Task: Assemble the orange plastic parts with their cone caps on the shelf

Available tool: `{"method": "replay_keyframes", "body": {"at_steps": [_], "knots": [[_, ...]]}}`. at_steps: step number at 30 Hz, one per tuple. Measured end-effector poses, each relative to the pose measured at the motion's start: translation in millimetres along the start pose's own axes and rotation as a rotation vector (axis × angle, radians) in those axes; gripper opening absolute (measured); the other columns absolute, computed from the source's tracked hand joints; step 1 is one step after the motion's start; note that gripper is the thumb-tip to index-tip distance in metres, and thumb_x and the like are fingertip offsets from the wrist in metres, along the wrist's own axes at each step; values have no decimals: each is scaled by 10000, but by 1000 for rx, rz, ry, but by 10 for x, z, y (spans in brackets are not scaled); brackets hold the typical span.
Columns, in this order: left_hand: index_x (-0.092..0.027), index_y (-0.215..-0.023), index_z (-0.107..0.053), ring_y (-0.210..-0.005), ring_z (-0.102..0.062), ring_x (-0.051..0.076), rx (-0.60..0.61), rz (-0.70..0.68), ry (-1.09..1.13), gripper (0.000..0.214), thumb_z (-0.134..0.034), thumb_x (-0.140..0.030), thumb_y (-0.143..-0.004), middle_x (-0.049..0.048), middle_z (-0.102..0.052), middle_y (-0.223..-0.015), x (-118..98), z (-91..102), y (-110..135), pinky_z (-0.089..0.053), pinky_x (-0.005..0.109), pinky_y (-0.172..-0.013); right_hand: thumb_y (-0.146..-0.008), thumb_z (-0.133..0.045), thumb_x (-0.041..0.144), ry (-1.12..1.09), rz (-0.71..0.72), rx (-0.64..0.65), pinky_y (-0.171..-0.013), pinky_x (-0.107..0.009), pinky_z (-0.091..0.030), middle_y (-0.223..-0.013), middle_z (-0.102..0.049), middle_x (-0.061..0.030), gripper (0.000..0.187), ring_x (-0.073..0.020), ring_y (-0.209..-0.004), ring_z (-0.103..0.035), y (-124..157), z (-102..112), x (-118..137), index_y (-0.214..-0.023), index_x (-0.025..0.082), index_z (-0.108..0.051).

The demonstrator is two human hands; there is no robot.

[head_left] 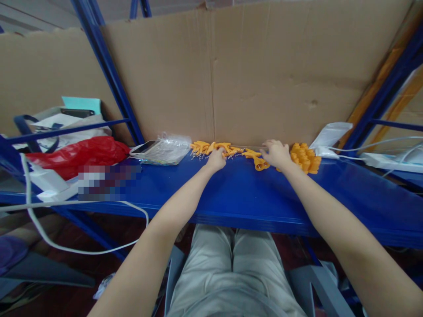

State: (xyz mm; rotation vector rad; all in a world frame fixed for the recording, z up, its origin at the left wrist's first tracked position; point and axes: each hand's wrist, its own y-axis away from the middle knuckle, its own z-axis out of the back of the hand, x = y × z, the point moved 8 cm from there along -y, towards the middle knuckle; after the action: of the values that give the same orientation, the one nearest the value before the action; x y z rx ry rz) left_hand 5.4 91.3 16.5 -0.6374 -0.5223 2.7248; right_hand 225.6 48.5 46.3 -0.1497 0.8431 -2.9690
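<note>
Both my arms reach forward over a blue metal shelf (238, 198) to a row of small orange plastic parts (201, 147) lying against a cardboard backing. My left hand (216, 159) is closed with its fingers curled on one of the orange pieces in the middle of the row. My right hand (276, 153) is bent over more orange parts, fingers curled, beside a short orange piece with round ends (260, 164). A stacked cluster of orange parts (304, 158) sits just right of my right hand.
A clear plastic bag (168, 147) over a phone (145, 146) lies left of the parts. A red bag (82, 154), white boxes and a white cable (66, 246) crowd the left end. A white pouch (330, 134) and power strip (390, 160) sit at right. Blue uprights (109, 70) frame the cardboard.
</note>
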Motion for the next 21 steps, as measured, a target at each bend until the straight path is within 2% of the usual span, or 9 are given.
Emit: {"method": "replay_keyframes", "body": {"at_steps": [2,4,7,10,13,15,18,21], "knots": [[-174,-1076,-631,-1025,-647,235,-25,31,36,227,-599,-129,-856,100,-670,-1072,22,37,0,-504,381,-996,-928,-402,273,69,-86,-66,-965,-531,-415,-1282,-662,-188,415,-349,-1202,-566,-10,165,-155,-1190,153,-701],[-179,-1035,-620,-993,-658,232,-19,48,57,195,-637,-155,-842,78,-691,-1003,26,37,8,-523,383,-966,-916,-391,255,144,-163,-57,-930,-524,-418,-1186,-693,-214,408,-356,-1150,-595,-22,235,-318,-1111,125,-725],[-201,-976,-608,-926,-681,226,16,76,86,156,-670,-204,-834,54,-703,-908,24,8,26,-548,372,-915,-884,-457,265,230,-248,89,-916,-522,-428,-1058,-730,-212,362,-353,-1071,-646,-45,167,-535,-1047,121,-747],[-219,-939,-608,-934,-696,238,39,83,104,138,-680,-226,-822,58,-713,-899,4,-4,40,-558,373,-891,-859,-559,304,264,-272,252,-915,-543,-447,-983,-746,-206,303,-365,-1018,-682,-56,28,-646,-1009,142,-766],[-212,-927,-612,-996,-691,262,27,66,77,153,-701,-222,-803,73,-720,-931,-33,29,57,-554,400,-908,-826,-663,328,221,-212,389,-876,-547,-488,-909,-755,-182,211,-372,-965,-703,-47,-138,-624,-927,183,-779],[-205,-924,-606,-1020,-679,266,11,56,60,152,-706,-212,-809,70,-721,-932,-58,62,77,-548,401,-915,-781,-729,295,164,-142,469,-822,-499,-527,-877,-759,-145,147,-347,-911,-717,-23,-249,-562,-895,215,-776],[-190,-919,-599,-1005,-670,252,11,50,52,123,-691,-196,-837,71,-718,-933,-94,94,111,-542,371,-912,-708,-800,237,96,-69,532,-733,-422,-559,-862,-762,-97,237,-310,-828,-728,16,-338,-467,-942,236,-766],[-176,-925,-601,-1002,-668,241,16,53,34,117,-687,-192,-847,82,-716,-966,-117,113,134,-537,349,-914,-674,-823,188,89,-57,539,-734,-384,-566,-904,-766,-86,328,-292,-853,-731,43,-312,-404,-993,214,-751]]}}
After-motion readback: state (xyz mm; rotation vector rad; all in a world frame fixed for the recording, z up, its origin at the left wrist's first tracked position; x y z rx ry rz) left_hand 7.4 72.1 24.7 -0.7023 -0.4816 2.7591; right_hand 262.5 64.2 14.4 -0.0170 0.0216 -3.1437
